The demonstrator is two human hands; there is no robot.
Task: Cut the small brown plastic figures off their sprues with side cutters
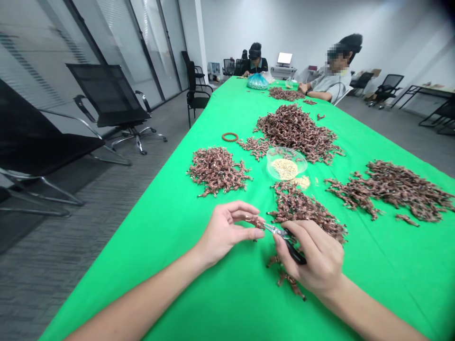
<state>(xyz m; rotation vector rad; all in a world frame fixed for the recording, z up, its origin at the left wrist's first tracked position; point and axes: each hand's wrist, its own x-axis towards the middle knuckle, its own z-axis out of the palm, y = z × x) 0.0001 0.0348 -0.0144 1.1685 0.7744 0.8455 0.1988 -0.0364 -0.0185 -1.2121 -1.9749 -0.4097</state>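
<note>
My left hand (231, 229) pinches a small brown figurine (254, 220) between thumb and fingers. Pliers with black handles (295, 253) are in my right hand (314, 255), and their silver tips touch or nearly touch the figurine's right end. Just beyond my right hand lies a pile of brown figurines (302, 206). A few loose ones (292, 284) rest on the green cloth below it. Behind that pile, a clear bowl (302, 163) holds small beige pieces, with more of them spilled beside it.
More figurine piles lie at the left (216, 170), the right (401, 187) and farther back (296, 130) on the green table (170, 241). A brown ring (230, 137) sits near the left edge. Two people (336, 80) are at the far part; black chairs (110, 94) stand left.
</note>
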